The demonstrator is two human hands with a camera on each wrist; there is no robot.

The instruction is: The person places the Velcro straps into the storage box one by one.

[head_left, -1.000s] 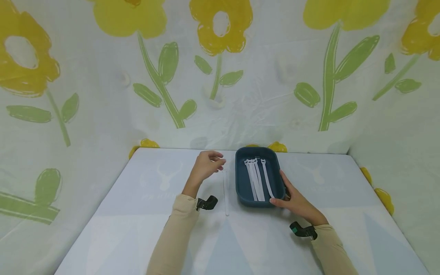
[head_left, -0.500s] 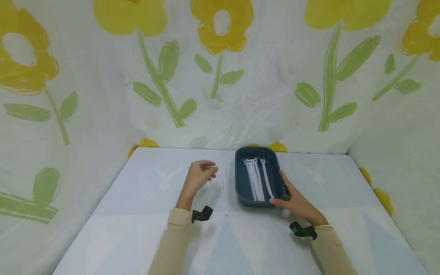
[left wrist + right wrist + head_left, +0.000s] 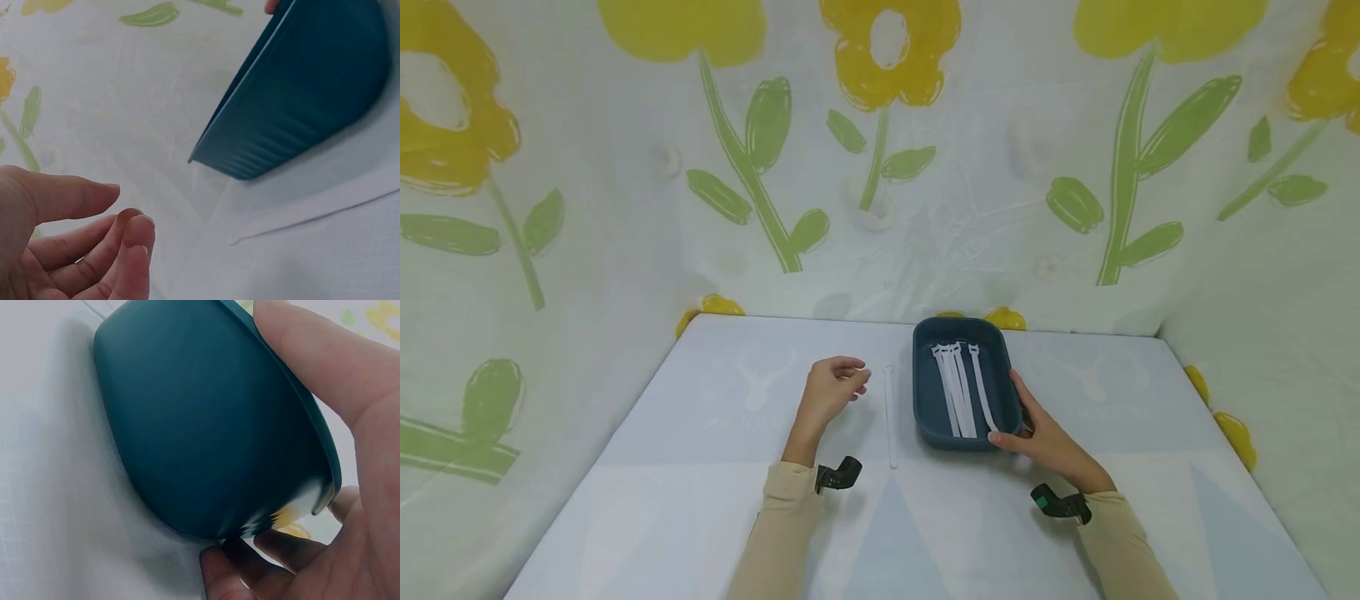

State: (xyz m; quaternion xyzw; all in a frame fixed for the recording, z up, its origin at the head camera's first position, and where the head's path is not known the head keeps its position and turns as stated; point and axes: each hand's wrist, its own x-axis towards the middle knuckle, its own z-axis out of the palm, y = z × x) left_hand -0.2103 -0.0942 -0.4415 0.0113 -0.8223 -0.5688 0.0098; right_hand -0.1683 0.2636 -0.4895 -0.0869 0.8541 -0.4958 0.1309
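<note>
A dark teal rectangular tub [image 3: 925, 379] stands near the table's back edge and holds several white strap-like cable ties [image 3: 955, 392]. My right hand [image 3: 1048, 442] grips its near right corner, thumb over the rim; in the right wrist view the other fingers lie against the tub's side [image 3: 200, 419]. One more white cable tie [image 3: 891, 417] lies lengthwise on the table, left of the tub. To the left of that tie hovers my left hand [image 3: 833, 390], fingers loosely bent. The left wrist view shows a gap between thumb and fingers [image 3: 75, 197], with nothing held.
The white table [image 3: 685, 517] has pale blue triangle and deer prints. Flower-printed fabric [image 3: 970, 225] stands behind it and at both sides. A small black camera is strapped to each wrist.
My left hand has drawn back left and toward me, off the upper end of the loose cable tie. The right hand and tub have stayed in place.
</note>
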